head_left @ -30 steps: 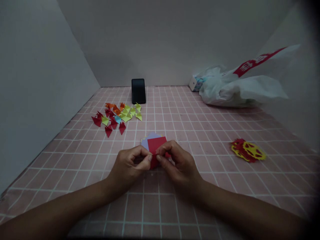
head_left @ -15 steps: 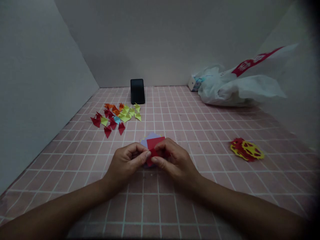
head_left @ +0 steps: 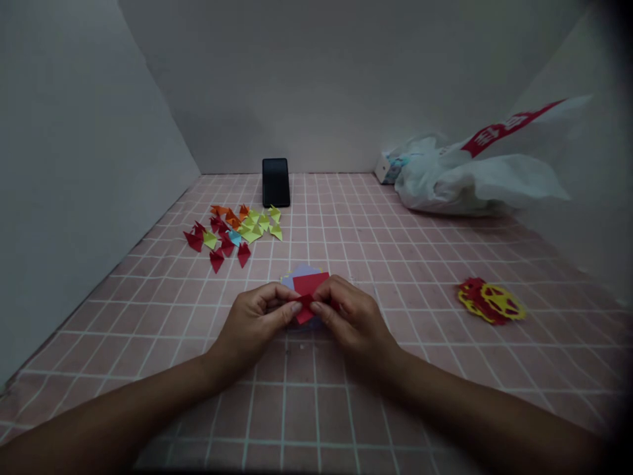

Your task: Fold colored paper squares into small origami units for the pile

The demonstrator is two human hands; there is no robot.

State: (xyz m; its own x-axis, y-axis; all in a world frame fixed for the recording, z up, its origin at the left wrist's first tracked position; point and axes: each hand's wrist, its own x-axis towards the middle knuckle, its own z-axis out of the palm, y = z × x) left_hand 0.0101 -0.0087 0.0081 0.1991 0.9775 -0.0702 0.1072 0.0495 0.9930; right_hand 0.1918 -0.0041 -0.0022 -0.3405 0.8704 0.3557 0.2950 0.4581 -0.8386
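Note:
Between my two hands is a small folded piece of red paper (head_left: 305, 309). My left hand (head_left: 262, 320) pinches its left side between thumb and forefinger. At its right side my right hand (head_left: 352, 316) pinches it the same way, with the other fingers curled in. Just behind and below it lies a stack of coloured paper sheets (head_left: 291, 276), lilac with yellow bits at the edges. A flat red sheet (head_left: 309, 282) rests on top of the stack. My hands cover part of the stack.
Several folded paper figures (head_left: 227, 232) in red, orange, yellow and blue lie at the left. Behind them a black phone (head_left: 275, 183) leans upright. Red and yellow paper cut-outs (head_left: 490, 302) lie at the right. A white plastic bag (head_left: 459, 181) and a small box (head_left: 388, 168) stand at the back right.
My right hand has shifted slightly away from my left fingers, so more of the folded red paper shows between them. The whole view has moved a little.

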